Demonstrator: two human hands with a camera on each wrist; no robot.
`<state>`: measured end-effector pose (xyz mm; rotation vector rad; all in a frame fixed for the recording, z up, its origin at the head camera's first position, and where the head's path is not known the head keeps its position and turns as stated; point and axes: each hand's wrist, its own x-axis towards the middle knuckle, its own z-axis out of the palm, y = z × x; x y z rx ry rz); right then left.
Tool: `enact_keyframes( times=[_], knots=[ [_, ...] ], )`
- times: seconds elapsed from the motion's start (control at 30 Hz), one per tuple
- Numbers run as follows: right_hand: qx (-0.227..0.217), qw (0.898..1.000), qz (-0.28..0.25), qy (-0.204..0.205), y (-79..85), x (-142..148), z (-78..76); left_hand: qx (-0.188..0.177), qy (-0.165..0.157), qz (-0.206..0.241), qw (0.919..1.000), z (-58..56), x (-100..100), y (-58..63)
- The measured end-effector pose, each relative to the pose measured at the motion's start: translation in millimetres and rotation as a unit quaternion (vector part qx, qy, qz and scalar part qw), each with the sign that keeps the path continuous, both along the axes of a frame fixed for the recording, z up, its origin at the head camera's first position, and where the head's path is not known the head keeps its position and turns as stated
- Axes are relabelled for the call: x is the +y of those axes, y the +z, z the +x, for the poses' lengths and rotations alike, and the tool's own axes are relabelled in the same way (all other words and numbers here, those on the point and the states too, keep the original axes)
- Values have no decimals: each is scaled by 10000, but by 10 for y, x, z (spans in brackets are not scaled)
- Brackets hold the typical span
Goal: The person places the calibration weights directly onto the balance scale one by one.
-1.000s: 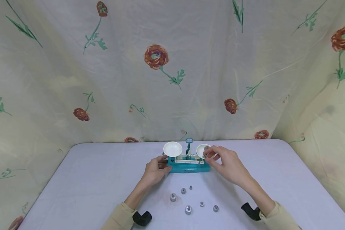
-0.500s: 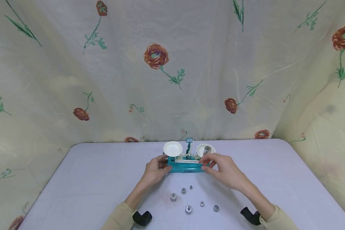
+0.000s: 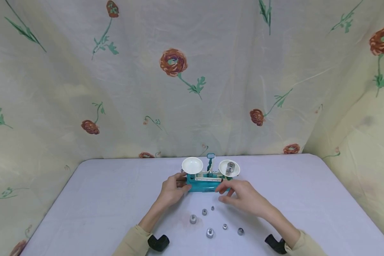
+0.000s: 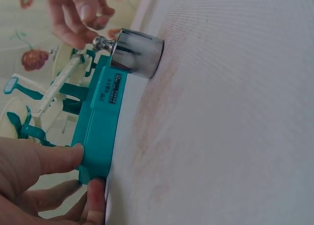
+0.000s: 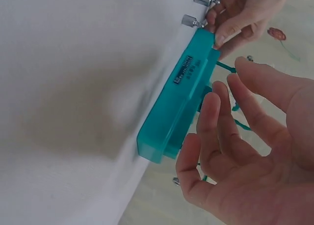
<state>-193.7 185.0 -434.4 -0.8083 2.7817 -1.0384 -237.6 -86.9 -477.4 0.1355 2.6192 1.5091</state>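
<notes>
The balance base (image 3: 206, 186) is teal, with a black label (image 4: 114, 89). Its 2 pans (image 3: 192, 166) are white; the bar (image 3: 207, 179) is white with dark graduations. Weights (image 3: 210, 233) shine silver. The tablecloth (image 3: 99, 206) is pale lavender, faintly stained reddish brown. Rust-red flowers (image 3: 174, 62) with green leaves (image 3: 199, 85) pattern the cream backdrop (image 3: 211, 121). Sleeves (image 3: 132, 241) are beige, wrist devices (image 3: 158, 243) black.

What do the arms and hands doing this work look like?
They're a person's own: the left hand and right hand are bare, with no gloves. The left sleeve and right sleeve are plain beige. Beside the cuffs sit a left black piece and right black piece, both bent in shape.
</notes>
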Motion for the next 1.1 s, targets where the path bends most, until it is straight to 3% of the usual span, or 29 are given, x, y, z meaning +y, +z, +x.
enact_keyframes(
  times=[0.3,0.7,1.1],
  knots=[
    [-429,9989,7,191,-126,-64,19,-2,48,-39,10000,14,-3,18],
    [-797,9968,57,29,-221,-157,87,-9,46,-33,10000,29,3,36],
    [-772,9966,273,-27,-235,-190,81,30,-6,-21,10000,15,2,20]
  ],
)
